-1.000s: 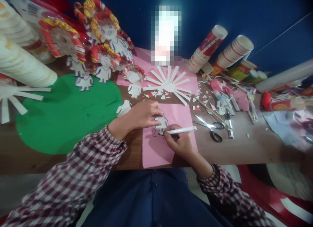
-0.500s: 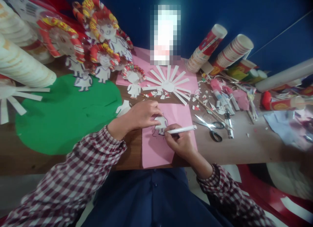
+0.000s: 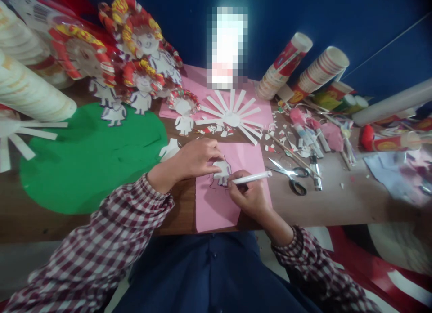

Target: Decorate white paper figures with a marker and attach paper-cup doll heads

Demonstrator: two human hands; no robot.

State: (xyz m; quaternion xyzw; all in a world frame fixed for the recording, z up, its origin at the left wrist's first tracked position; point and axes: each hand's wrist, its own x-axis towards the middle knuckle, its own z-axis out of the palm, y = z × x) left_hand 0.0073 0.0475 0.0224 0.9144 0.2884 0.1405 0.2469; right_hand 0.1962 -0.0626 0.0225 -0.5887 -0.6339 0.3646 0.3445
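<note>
On a sheet of pink paper [image 3: 218,214] lies a small white paper figure cutout [image 3: 221,172], shaped like a dress with legs. My left hand [image 3: 199,158] holds it down from the left, thumb and fingertips on its upper left edge. A white marker pen [image 3: 252,177] is gripped in my right hand [image 3: 248,194], its tip hidden by the fingers beside the cutout's lower right edge. Dark drawn lines show on the pink paper around and left of the cutout. Another white paper cutout [image 3: 169,149] lies partly behind my left wrist.
Right of the pink paper lie scissors [image 3: 290,174], a dark-capped marker [image 3: 316,173] and paper scraps. A white strip fan [image 3: 232,117] lies behind. Green paper [image 3: 94,164], decorated paper dolls [image 3: 145,86] and stacked cups [image 3: 33,88] fill the left; more cups [image 3: 320,72] lean back right.
The view has shifted very slightly. Both hands, the pen and the cutout keep nearly the same places.
</note>
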